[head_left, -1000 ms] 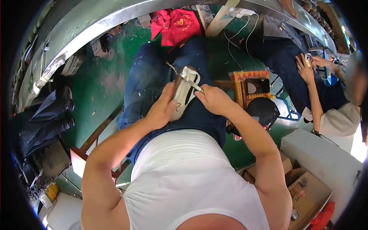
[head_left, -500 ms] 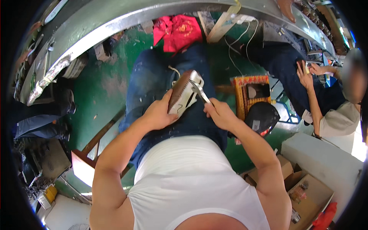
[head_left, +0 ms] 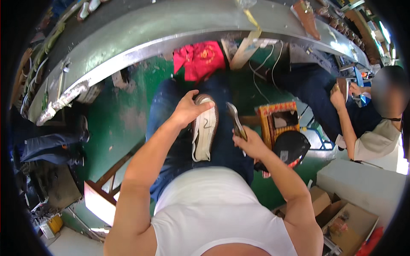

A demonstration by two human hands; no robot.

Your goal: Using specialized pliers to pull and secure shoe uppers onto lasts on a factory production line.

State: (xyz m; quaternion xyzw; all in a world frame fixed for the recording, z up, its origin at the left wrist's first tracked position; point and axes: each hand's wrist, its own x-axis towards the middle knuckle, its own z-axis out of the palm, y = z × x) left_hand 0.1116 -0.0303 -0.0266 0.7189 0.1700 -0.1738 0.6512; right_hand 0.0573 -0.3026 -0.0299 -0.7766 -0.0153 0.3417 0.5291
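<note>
My left hand [head_left: 188, 109] is closed around one end of a brown shoe upper on a last [head_left: 204, 136], above my thighs. Its pale underside faces up, with a dark mark drawn on it, and a brown edge shows around the rim. To the right of the shoe and apart from it, my right hand [head_left: 250, 143] grips a pair of metal pincers [head_left: 236, 120]. The curved head of the pincers points away from me. How far their jaws are parted is too small to tell.
A long metal-edged bench [head_left: 171, 36] curves across the far side. Below it hangs a red cloth [head_left: 200, 59]. On my right stand a patterned seat [head_left: 265, 123] and a black cap-like item [head_left: 292, 146]. A co-worker [head_left: 356, 115] sits farther right, holding a brown shoe.
The shoe has been turned end for end, and my left hand now grips its far end. The pincers have come off the shoe's edge and moved right. My view has tilted slightly upward.
</note>
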